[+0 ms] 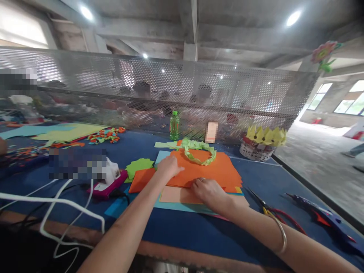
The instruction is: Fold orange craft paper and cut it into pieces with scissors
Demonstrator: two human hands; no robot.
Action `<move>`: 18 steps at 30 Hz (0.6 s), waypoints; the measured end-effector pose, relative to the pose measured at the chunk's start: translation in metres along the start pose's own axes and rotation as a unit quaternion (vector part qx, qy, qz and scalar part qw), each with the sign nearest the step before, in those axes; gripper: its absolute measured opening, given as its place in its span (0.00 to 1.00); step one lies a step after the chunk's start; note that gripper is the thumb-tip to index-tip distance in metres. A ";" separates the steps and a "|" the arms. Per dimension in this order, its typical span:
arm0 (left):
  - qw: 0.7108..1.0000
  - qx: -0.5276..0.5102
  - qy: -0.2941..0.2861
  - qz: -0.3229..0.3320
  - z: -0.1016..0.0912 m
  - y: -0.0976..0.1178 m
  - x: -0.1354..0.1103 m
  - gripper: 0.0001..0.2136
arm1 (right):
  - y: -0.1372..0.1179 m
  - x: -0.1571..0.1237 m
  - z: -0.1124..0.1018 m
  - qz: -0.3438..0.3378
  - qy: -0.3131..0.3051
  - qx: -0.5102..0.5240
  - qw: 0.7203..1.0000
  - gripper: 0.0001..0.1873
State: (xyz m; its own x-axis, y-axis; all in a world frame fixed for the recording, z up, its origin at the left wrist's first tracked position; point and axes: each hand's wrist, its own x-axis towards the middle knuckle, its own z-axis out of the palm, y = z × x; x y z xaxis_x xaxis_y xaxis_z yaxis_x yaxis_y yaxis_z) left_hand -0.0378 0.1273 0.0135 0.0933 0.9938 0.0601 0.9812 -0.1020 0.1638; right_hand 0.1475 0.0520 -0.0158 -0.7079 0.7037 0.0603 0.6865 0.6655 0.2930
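Left hand [168,167] half-curled, right hand [209,192] loosely bent, both at the orange paper [206,172], grip unclear! Looks light, bendy, easily creased; edges seem the best hold.

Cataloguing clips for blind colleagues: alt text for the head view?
A person's left hand and right hand are at stacked orange paper bearing a pale green ring; scissors lie to the right, a green bottle stands behind.
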 end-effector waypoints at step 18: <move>0.999 0.018 0.036 -0.011 -0.005 -0.023 -0.004 0.14 | 0.031 -0.063 -0.023 0.098 0.026 -0.012 0.995 0.09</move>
State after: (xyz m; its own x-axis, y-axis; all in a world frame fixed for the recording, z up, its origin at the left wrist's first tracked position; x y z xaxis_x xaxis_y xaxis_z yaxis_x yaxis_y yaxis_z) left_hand -0.0613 0.1253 0.0142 0.0600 0.9899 0.1284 0.9884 -0.0769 0.1310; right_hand 0.2096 0.0230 0.0113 -0.5683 0.8055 0.1679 0.8091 0.5097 0.2926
